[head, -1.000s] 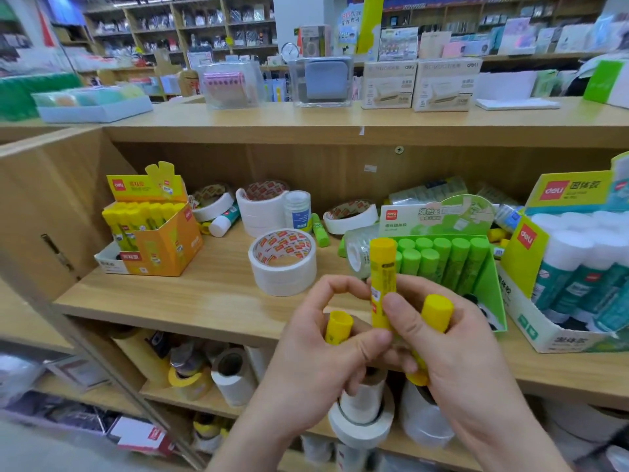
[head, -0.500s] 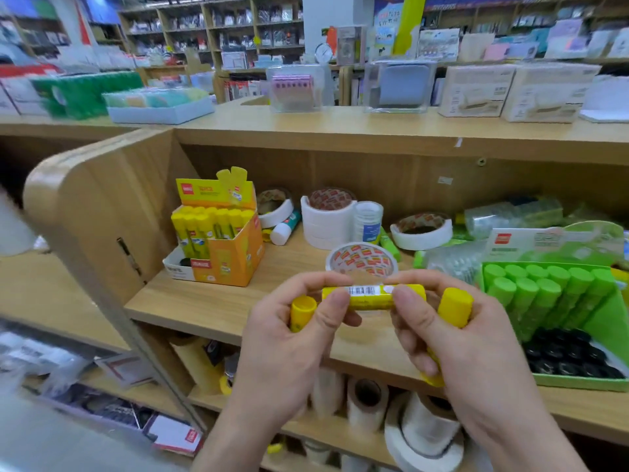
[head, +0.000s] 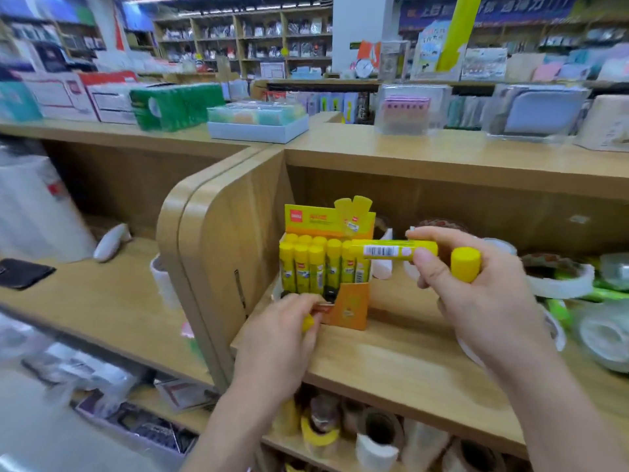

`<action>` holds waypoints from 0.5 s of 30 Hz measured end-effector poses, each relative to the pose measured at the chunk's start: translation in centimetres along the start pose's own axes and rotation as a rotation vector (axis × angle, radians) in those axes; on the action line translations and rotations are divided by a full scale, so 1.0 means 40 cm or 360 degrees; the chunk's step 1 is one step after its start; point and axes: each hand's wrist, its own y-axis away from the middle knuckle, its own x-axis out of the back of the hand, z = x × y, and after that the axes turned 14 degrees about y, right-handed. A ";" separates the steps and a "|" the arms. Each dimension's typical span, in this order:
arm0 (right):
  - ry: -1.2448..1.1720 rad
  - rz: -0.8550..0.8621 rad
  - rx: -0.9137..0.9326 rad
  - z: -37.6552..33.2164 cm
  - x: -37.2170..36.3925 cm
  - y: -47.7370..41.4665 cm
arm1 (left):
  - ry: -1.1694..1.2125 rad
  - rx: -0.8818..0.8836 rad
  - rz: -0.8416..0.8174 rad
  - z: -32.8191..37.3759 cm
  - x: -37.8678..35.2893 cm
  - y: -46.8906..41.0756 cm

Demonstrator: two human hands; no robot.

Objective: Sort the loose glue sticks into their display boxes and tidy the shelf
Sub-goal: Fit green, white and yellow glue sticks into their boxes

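Right hand (head: 476, 301) grips two yellow glue sticks (head: 391, 249); my left hand (head: 275, 345), gripping a third stick (head: 308, 323), has dropped to the yellow display box (head: 350, 301)'s front, so slotting can begin.

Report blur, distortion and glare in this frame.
Head view: motion blur smears the lower-left floor and far shelves; the orange display box and the barcoded glue stick pinched by the right hand look sharper; wide-angle distortion curves the shelf edges; even lighting, no harsh glare.
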 end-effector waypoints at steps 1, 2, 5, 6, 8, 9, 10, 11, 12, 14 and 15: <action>0.0090 0.0012 0.0029 -0.005 -0.012 -0.012 | 0.0015 -0.0057 -0.0025 -0.001 0.005 0.004; 0.0175 0.0036 0.0041 -0.008 -0.023 -0.023 | 0.0027 -0.0109 -0.0046 -0.002 0.012 0.010; 0.0455 0.0030 0.0063 -0.019 -0.050 -0.044 | 0.0142 -0.0199 -0.0103 0.008 0.030 0.034; 0.0545 0.0004 0.0083 -0.021 -0.057 -0.048 | 0.0194 -0.0212 -0.0099 0.009 0.036 0.042; 0.0671 -0.0054 0.0120 -0.031 -0.074 -0.053 | 0.0291 -0.0271 0.0002 0.008 0.055 0.050; 0.0732 -0.0087 0.0139 -0.037 -0.083 -0.054 | 0.0329 -0.0308 0.0080 0.005 0.066 0.047; 0.0805 -0.0116 0.0161 -0.043 -0.090 -0.055 | 0.0334 -0.0348 0.0162 0.000 0.076 0.040; 0.0884 -0.0143 0.0180 -0.049 -0.097 -0.055 | 0.0304 -0.0376 0.0227 -0.004 0.086 0.029; 0.0962 -0.0173 0.0188 -0.055 -0.102 -0.056 | 0.0246 -0.0391 0.0267 -0.009 0.093 0.017; 0.1096 -0.0258 0.0163 -0.069 -0.109 -0.057 | 0.0087 -0.0392 0.0258 -0.018 0.096 -0.006; 0.1155 -0.0306 0.0144 -0.076 -0.113 -0.057 | 0.0017 -0.0388 0.0222 -0.023 0.093 -0.016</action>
